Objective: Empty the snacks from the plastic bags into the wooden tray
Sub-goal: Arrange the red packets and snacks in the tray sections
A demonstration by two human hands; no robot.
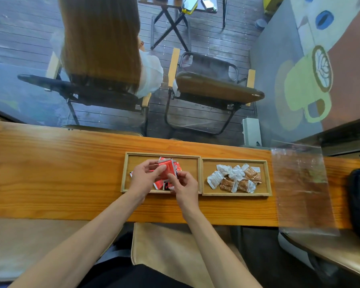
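While both hands sort, left hand (146, 173) pinches a red packet (166, 169) over the left tray (124, 173); right hand (184, 183), at 4 o'clock, fingers curled, grip unclear.

Bare counter (50, 173) left of trays (201, 177)

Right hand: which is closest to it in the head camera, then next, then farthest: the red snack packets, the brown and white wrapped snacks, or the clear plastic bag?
From the right hand:
1. Red snack packets, touching it, in the left wooden tray.
2. Brown and white wrapped snacks, in the right wooden tray.
3. Clear plastic bag, flat on the counter, farthest right.
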